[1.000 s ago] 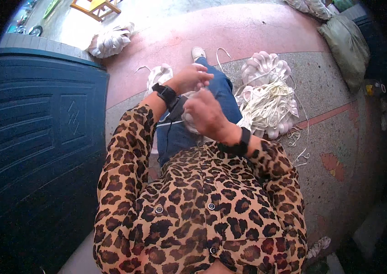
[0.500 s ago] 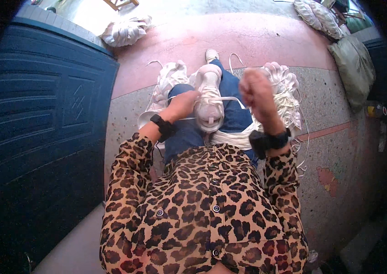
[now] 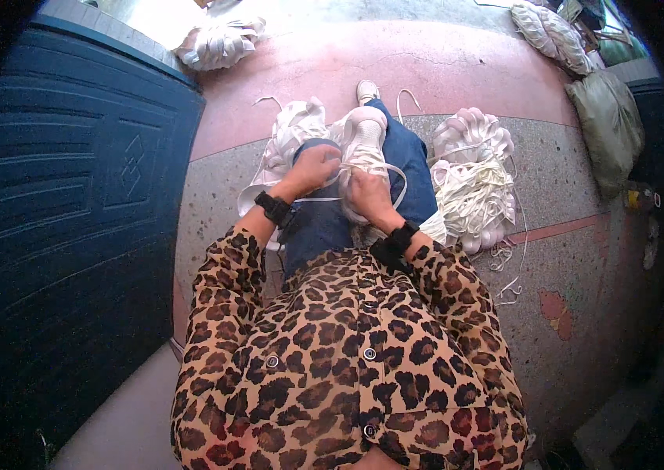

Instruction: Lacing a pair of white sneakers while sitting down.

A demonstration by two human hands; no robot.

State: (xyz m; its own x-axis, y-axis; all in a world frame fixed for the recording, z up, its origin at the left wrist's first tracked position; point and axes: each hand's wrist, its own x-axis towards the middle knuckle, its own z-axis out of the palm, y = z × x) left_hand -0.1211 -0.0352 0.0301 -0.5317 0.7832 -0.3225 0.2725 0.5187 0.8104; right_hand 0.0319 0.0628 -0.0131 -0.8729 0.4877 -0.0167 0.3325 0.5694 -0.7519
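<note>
Right grip [image 3: 371, 196] on white laces [image 3: 369, 161], diamond emblem [image 3: 135, 167] on door [image 3: 50, 211]

Head-worn fisheye view, close, facing down

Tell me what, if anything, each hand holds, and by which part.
Right hand: apparently a lace of the white shoe; exact pinch point hidden. Left hand: at the shoe's left side; its hold cannot be told.

The left forearm [image 3: 252, 225] is slanting inward and up to the left hand [image 3: 319, 166], which is lying with bent fingers above and left of the frame's centre; the right forearm [image 3: 420, 243] is leaning inward from the right; the right hand [image 3: 371, 194], loosely curled, is sitting close by.
</note>
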